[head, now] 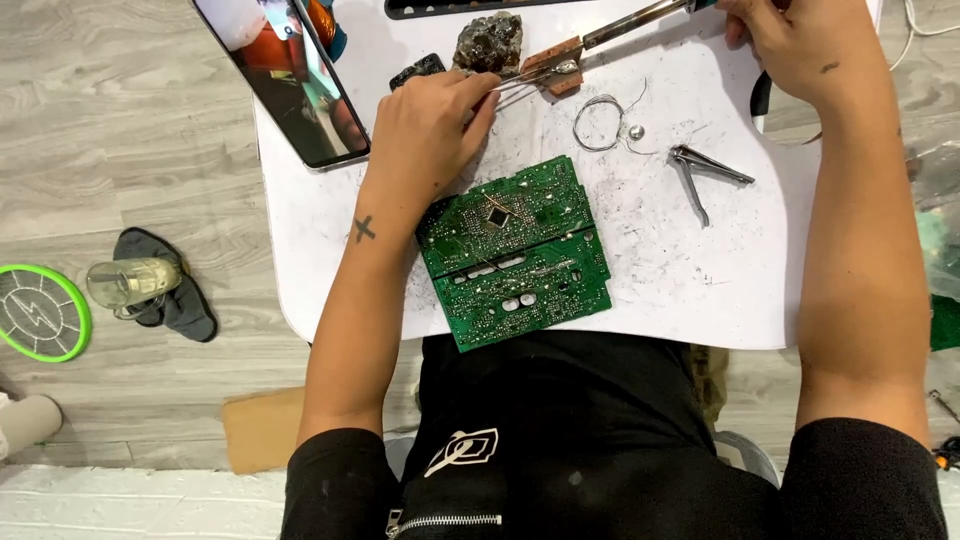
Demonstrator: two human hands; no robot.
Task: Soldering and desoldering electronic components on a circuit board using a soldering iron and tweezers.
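A green circuit board point(515, 250) lies solder side up on the white table point(700, 290), near its front edge. My left hand point(430, 115) rests just beyond the board and pinches thin metal tweezers point(530, 78), whose tips point right at a small reddish-brown block point(555, 62). My right hand point(790, 40) at the top right grips the handle of a soldering iron point(630, 25). The iron's shaft slants down-left and its tip meets the block beside the tweezer tips.
A dark lumpy rock-like chunk point(490, 42), a small black part point(415, 70) and a lit tablet point(285, 75) sit at the back left. A solder wire loop point(600, 125) and metal clippers point(705, 170) lie right of the board. On the floor: a green racket point(40, 312), a glass point(130, 282), cardboard point(262, 430).
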